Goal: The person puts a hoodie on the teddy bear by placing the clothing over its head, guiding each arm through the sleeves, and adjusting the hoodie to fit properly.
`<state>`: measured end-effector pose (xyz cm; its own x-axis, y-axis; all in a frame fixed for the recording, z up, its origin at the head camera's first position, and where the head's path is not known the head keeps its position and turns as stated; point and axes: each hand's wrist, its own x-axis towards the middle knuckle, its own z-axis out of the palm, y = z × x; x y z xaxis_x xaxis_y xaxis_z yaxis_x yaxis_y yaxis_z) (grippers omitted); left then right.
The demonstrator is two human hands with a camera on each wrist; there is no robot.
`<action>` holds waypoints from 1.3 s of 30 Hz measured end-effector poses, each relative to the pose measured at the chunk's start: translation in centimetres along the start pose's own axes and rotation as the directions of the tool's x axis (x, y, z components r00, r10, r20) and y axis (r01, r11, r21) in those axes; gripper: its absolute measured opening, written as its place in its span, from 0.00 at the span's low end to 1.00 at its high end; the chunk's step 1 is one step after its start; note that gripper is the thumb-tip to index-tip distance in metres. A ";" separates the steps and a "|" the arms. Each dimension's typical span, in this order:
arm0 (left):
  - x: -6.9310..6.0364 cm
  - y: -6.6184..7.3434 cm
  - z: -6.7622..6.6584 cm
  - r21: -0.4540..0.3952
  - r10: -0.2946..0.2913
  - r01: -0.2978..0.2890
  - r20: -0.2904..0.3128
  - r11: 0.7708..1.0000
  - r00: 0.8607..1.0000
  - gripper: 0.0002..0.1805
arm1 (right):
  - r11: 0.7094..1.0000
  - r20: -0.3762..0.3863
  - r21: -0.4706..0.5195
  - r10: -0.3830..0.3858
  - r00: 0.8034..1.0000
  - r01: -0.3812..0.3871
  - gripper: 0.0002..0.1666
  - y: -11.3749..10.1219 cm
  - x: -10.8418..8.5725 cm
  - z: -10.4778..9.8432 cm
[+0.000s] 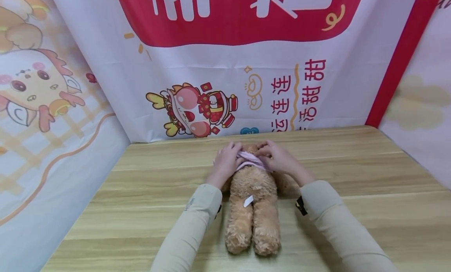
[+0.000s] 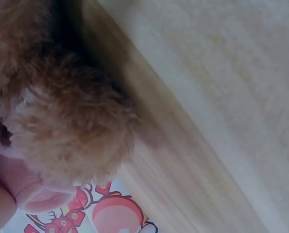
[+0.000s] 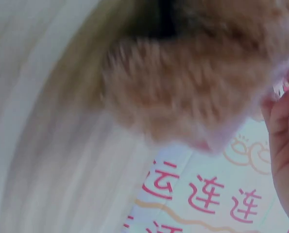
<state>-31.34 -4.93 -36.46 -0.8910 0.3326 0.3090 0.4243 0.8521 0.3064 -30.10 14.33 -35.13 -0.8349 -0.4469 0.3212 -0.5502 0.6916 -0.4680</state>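
Observation:
A fluffy brown teddy bear (image 1: 253, 186) lies on the table, legs toward me, a white tag (image 1: 248, 201) between its hips. Bunched around its upper body is a pink doll garment (image 1: 250, 159); its head is largely hidden by cloth and hands. My left hand (image 1: 225, 161) pinches the garment's left side. On the other side, my right hand (image 1: 278, 159) grips the cloth with thumb and curled fingers. The left wrist view shows a furry arm (image 2: 71, 121) coming out of a pink sleeve (image 2: 37, 187). In the right wrist view, the other furry arm (image 3: 183, 92) is blurred.
The wood-grain table (image 1: 141, 209) extends on both sides of the bear. Behind its far edge hangs a white and red printed cloth (image 1: 218, 56). Another printed cloth (image 1: 46, 166) hangs at the left, and a pale one (image 1: 419, 115) at the right.

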 end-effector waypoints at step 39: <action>-1.2 -0.5 -1.3 0.078 0.172 -0.165 -0.093 0.983 0.981 0.17 | 0.967 -0.258 -0.099 0.205 0.944 -0.237 0.06 0.8 2.8 0.5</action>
<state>-30.27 -6.29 -35.81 -0.7862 0.4349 0.4391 0.5513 0.8145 0.1804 -32.88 13.34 -35.01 -0.8978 -0.1343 0.4195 -0.3329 0.8305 -0.4466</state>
